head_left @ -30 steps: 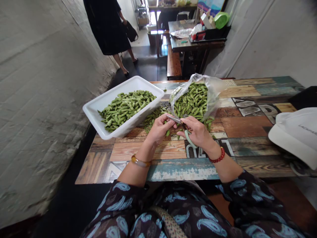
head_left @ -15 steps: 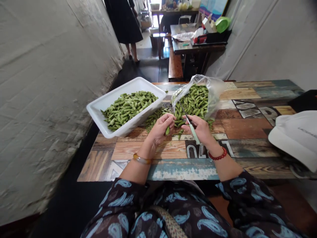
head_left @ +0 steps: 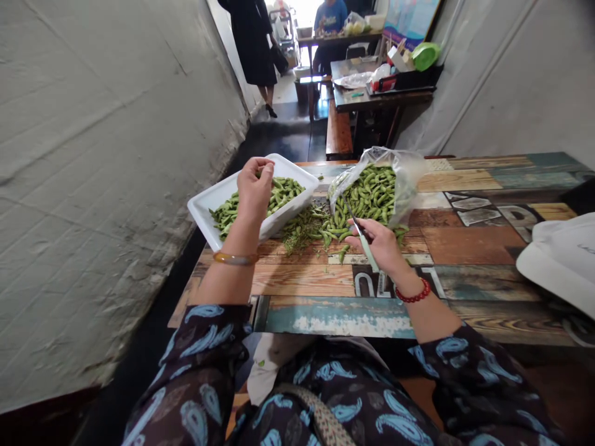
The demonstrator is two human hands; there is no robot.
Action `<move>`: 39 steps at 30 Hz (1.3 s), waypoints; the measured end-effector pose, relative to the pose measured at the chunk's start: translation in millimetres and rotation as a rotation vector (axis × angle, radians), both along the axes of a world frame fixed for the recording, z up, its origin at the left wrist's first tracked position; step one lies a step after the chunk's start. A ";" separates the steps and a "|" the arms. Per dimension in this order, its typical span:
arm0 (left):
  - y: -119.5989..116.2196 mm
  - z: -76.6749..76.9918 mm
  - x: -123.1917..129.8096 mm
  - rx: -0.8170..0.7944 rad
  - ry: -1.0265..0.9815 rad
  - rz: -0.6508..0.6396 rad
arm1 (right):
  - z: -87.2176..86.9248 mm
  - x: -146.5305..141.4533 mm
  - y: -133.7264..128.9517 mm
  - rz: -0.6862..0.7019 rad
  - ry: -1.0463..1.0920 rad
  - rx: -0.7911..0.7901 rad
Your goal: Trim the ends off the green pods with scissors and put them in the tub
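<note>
And there goes my left hand [head_left: 253,183], swung away from the scissors [head_left: 366,249] and up over the white tray [head_left: 204,218], so the work is now at the tray rather than the blades! Its fingers are drawn in narrow, though I can't tell whether they pinch anything; the pods [head_left: 283,193] lie just below, while my right hand [head_left: 383,248] grips the scissors beside the open plastic bag [head_left: 405,179].

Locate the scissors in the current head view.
They're in the right hand, right of centre, green handle over the table, just nearer than the bag of pods.
</note>
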State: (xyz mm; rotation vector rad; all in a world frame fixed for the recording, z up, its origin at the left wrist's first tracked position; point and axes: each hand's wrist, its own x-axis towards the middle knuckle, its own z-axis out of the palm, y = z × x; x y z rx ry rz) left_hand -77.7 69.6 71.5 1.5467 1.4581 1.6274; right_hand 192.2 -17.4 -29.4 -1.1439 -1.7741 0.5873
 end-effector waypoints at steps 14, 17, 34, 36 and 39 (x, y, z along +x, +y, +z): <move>-11.6 -26.8 -88.5 -0.122 1.006 -0.366 | 5.0 -0.4 -3.4 0.015 0.040 0.015; 9.8 -33.8 -89.9 -0.129 1.126 -0.347 | 3.5 -0.1 -2.7 0.010 0.041 0.011; 8.8 -1.8 -50.0 -0.176 1.167 -0.002 | 4.8 10.8 3.8 -0.047 0.027 0.002; -8.8 3.7 -20.8 -0.051 1.071 -0.114 | 4.6 10.7 3.7 -0.044 0.027 -0.006; -31.5 -6.6 17.9 -0.006 1.014 -0.317 | 5.0 9.9 3.5 -0.045 0.028 -0.028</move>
